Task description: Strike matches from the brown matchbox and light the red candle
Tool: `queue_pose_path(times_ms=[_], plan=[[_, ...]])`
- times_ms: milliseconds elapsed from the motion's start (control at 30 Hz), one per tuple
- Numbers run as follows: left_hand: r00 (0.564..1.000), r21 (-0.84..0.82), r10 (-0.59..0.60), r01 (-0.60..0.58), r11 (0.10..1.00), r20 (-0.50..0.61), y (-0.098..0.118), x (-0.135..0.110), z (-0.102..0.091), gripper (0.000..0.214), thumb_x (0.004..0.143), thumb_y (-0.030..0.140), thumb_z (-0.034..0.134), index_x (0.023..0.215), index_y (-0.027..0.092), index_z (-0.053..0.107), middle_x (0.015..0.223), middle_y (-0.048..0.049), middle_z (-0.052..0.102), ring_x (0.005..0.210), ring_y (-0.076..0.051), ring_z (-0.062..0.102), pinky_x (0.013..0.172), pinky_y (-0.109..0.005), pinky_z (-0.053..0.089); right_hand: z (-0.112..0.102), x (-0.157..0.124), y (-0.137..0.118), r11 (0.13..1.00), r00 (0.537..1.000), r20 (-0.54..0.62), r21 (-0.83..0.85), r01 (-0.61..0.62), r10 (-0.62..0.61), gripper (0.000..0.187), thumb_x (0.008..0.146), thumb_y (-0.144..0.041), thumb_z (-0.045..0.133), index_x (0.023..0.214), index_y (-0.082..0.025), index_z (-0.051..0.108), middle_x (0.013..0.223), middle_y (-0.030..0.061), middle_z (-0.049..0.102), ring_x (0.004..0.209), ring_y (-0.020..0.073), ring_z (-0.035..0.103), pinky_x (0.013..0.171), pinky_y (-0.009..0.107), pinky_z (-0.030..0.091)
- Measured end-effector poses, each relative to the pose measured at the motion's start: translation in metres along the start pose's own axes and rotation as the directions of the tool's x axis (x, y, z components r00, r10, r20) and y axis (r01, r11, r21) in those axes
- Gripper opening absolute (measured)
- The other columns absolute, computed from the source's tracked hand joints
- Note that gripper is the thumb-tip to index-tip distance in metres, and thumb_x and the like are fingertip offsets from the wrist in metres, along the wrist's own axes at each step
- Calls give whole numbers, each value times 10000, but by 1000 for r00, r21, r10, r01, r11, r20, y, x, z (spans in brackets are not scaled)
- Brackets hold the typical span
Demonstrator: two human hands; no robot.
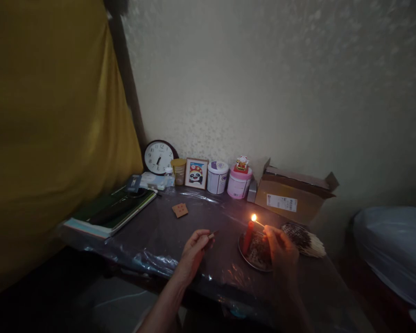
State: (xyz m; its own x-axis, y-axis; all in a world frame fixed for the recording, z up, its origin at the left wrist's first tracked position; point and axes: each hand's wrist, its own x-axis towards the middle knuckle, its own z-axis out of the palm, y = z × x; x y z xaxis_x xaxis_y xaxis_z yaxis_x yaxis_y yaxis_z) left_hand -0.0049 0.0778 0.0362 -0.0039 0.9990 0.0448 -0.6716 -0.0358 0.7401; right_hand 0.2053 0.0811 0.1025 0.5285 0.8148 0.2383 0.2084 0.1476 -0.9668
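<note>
Dark table (201, 217) under a clear plastic sheet, and along the wall there's a clock (158, 157), gold tin (179, 171), panda picture (196, 174), white tin (217, 177), pink tub (239, 182) and open cardboard box (291, 196). Books (111, 212) stacked on the left corner, a small brown card (180, 210) mid-table, and a metal plate (244, 254) near the front, just beside a bundle of sticks (305, 240)

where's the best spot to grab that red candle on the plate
Grip the red candle low on its shaft, coming from the left: the flame burns at its top, and the right hand with the match crowds its right side.
</note>
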Motion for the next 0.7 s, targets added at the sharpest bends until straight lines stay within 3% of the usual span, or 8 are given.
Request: queue_pose_path(times_ms=[267,700], plan=[[1000,9,-18,18,1000,-13,0,0,0,162,729,242,693,874,175,667,832,-39,698,799,-155,622,767,-276,443,2,1,2,997,998,7,-34,66,-66,319,707,-443,620,801,-147,694,685,45,673,580,159,572,502,237,432],[999,17,-37,37,999,-7,0,-1,-1,158,735,241,683,878,175,670,859,-38,684,837,-163,616,791,-278,440,2,7,16,979,982,19,-65,191,-190,293,759,-439,577,789,-167,680,744,55,696,694,198,617,646,297,471]])
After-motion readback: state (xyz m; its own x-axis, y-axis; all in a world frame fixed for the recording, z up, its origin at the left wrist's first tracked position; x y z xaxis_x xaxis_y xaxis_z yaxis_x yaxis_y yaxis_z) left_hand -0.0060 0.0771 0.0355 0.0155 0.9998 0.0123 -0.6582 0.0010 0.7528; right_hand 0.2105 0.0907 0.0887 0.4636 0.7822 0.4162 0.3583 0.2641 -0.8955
